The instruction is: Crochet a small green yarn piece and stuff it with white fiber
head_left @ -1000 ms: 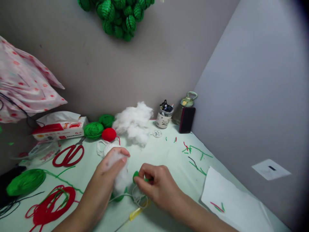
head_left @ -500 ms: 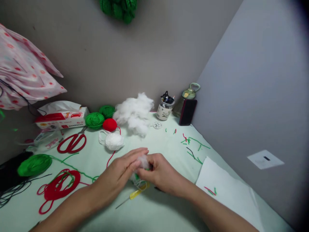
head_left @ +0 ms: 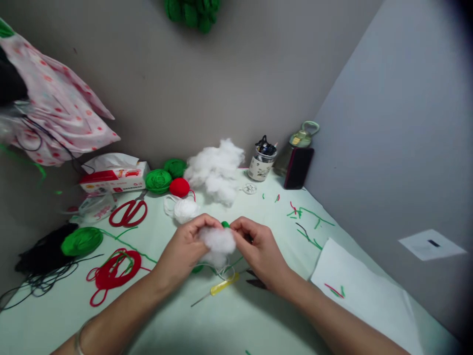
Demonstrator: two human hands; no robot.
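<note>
The left hand is mostly closed, with its bent fingers and thumb holding a puff of white fluff. The fluff is in front of the person, between the two hands, above the pale green cloth. The right hand has its fingers bent in too, and its tips come to the edge of the fluff, beside a small green piece. I can't tell how tightly they close, or if they pinch the green piece, the fluff or both. The fluff hides most of that piece. Another green bit peeks out below the left hand. Thin white string loops hang under the fluff, near a tool with a yellow handle. Something dark and pointed is partly hidden by the right hand. Up high, the top cuts off a green bunch.
</note>
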